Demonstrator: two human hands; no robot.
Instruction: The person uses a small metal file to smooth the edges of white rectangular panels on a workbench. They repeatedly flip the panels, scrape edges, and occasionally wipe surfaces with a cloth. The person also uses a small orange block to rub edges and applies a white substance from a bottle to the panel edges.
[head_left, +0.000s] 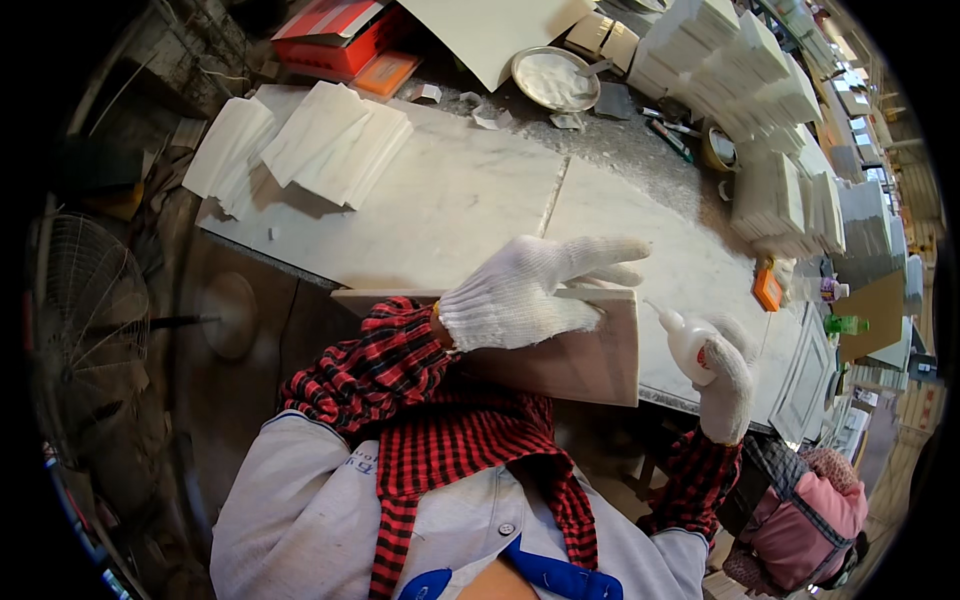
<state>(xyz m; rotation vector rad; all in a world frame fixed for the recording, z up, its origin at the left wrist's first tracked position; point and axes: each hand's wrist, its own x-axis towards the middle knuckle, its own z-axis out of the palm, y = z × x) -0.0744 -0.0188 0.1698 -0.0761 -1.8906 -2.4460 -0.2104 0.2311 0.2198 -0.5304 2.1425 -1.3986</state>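
My left hand, in a white knit glove, rests on the top edge of a beige rectangular tile that I hold tilted up against the front edge of the marble worktop. The fingers point right along the tile's edge. My right hand, also gloved, grips a small white squeeze bottle with a pointed nozzle. The nozzle points left toward the tile's upper right corner, close to it.
Fanned white marble strips lie at the worktop's far left. Stacked white tiles stand at the far right, near a metal dish of white powder and red boxes. A fan stands at left. Another person in pink crouches at lower right.
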